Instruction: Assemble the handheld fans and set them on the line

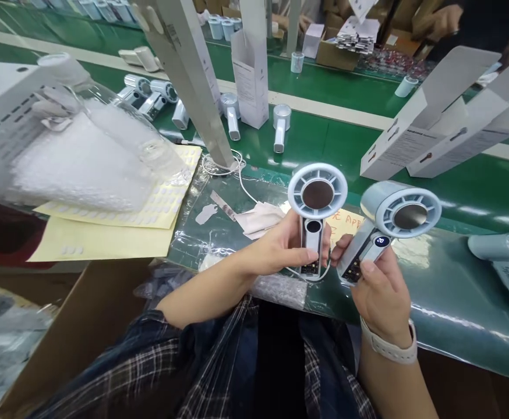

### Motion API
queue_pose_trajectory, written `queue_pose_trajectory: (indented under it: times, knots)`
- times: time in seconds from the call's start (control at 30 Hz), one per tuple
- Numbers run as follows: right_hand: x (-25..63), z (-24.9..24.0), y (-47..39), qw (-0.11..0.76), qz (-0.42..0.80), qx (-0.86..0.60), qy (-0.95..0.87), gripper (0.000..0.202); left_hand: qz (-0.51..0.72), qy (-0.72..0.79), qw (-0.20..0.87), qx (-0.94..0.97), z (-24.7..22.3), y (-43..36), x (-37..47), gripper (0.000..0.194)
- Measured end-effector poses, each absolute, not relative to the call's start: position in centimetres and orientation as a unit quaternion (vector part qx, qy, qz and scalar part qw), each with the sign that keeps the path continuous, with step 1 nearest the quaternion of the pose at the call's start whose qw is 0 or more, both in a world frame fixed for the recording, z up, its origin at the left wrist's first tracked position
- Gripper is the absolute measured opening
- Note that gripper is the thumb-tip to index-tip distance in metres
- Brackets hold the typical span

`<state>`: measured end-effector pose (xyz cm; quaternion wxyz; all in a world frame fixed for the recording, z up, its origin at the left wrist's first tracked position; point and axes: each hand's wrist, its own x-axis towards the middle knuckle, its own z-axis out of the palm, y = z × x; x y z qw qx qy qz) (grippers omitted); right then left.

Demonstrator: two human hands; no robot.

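My left hand is closed around the handle of a light blue handheld fan, its thumb lying across the lower handle. That fan's small round display is dark, and a white cable hangs by its base. In my right hand is a second light blue handheld fan, tilted to the right, with a round display lit "20". Both handles show an exposed strip of circuit parts below the display. The two fans are held side by side, apart, above the green bench.
White cartons stand open at right, another carton behind the metal post. More fans lie on the green conveyor. At left, a plastic bag covers yellow sticker sheets. Other people's hands show across the line.
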<state>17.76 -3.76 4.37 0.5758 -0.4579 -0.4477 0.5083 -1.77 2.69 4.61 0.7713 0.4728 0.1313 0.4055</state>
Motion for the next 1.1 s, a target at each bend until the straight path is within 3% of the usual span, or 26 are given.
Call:
queue_pose_trajectory:
  times: [0.2,0.63,0.8,1.1]
  knots:
    - [17.6,3.6,-3.7,0.574,0.499,-0.463,-0.455,0.028,0.392,0.153,0.764,0.489,5.3,2.8,-2.1,0.046]
    - [16.5,4.2,-4.3,0.589,0.523,-0.454,-0.416,0.029,0.392,0.110,0.769,0.493,4.5,2.8,-1.6,0.043]
    - [16.7,3.8,-4.4,0.604,0.519,-0.451,-0.403,0.030,0.404,0.147,0.763,0.483,3.7,3.1,-1.3,0.057]
    - [16.3,3.4,-4.3,0.601,0.536,-0.423,-0.416,0.029,0.393,0.125,0.745,0.524,3.9,3.6,-1.4,0.057]
